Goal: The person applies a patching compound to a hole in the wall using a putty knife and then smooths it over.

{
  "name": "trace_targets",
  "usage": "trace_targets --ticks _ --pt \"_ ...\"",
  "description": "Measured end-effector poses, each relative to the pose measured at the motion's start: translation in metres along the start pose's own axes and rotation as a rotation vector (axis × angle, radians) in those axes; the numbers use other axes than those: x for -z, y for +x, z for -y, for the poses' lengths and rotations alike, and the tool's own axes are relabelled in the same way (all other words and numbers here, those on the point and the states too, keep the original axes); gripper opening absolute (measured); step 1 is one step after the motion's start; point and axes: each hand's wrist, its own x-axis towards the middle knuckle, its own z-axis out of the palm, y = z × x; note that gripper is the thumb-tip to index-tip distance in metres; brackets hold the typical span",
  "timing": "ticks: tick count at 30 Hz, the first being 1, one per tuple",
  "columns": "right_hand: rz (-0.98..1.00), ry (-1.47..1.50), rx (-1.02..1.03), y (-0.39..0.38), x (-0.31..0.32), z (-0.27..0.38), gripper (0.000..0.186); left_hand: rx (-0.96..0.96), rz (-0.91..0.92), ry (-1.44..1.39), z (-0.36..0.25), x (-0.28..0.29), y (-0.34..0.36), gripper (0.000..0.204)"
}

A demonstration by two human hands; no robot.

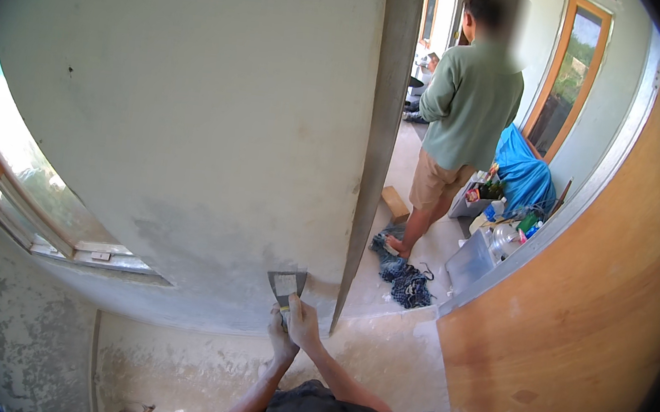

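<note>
A flared, flat-bladed scraper (285, 283) is gripped by closed fingers (296, 309) of left hand (281, 342) and right hand (304, 329) at the matte, grey-patched wall (225, 131).

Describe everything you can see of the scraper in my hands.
The scraper has a dark, metallic-looking blade flaring to a broad upper edge, with a pale patch on its face. It points upward, seemingly against the wall. The left hand and right hand grip its mostly hidden handle.

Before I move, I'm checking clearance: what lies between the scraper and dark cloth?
From scraper to cloth, the head view shows wall, grey door frame, then floor.
</note>
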Motion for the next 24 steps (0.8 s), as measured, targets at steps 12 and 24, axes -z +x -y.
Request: trace_targets --ticks 12,24 --pt "0.03 0.057 -0.06 0.004 0.0 0.008 0.041 0.123 0.019 -0.016 -0.009 0.001 0.0 0.025" --pt "0.05 -0.097 -0.051 0.003 0.0 0.028 0.046 0.052 0.01 -0.055 0.0 0.002 0.003 0.032"
